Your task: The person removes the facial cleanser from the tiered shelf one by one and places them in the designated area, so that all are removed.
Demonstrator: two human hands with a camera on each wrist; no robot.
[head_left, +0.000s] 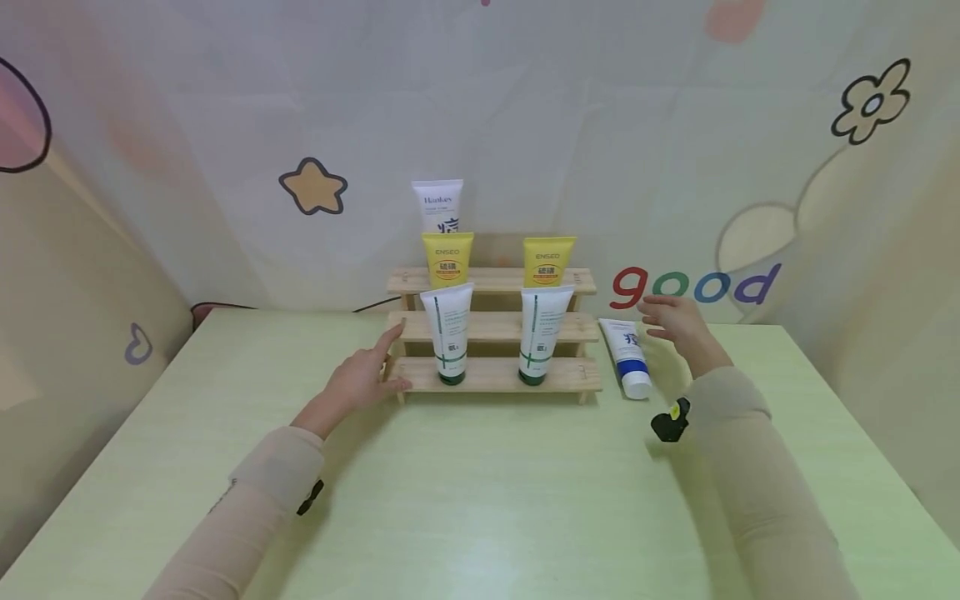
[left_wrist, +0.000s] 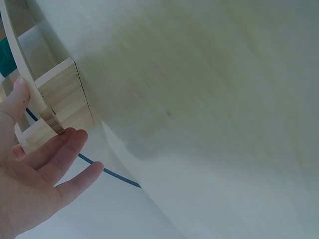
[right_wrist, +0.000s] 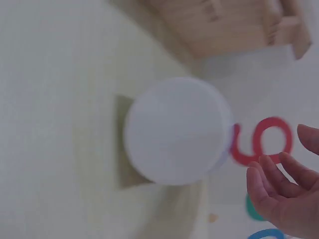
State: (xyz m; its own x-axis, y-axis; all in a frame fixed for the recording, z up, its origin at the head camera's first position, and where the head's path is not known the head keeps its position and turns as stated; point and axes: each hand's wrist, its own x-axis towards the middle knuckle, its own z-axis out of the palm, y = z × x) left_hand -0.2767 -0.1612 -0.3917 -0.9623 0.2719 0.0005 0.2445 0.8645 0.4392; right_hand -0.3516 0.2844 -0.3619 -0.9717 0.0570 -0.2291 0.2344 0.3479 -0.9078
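Note:
My left hand (head_left: 358, 379) grips the left end of a three-tier wooden stand (head_left: 495, 377). In the left wrist view the thumb lies against a board (left_wrist: 31, 92), with the other fingertips at its end. Beside the stand's right end lies a white squeeze tube (head_left: 621, 337) with a blue band, its cap toward me. My right hand (head_left: 675, 327) hovers just right of this tube, fingers loosely bent and holding nothing. The tube's round white cap (right_wrist: 177, 130) looms large in the right wrist view, apart from the fingers.
Two white-and-green tubes (head_left: 450, 333) stand on the lowest tier. Behind them are two yellow tubes (head_left: 549, 260), and one white tube (head_left: 438, 204) stands at the top left. A printed cloth (head_left: 525, 125) hangs behind the pale table (head_left: 480, 492).

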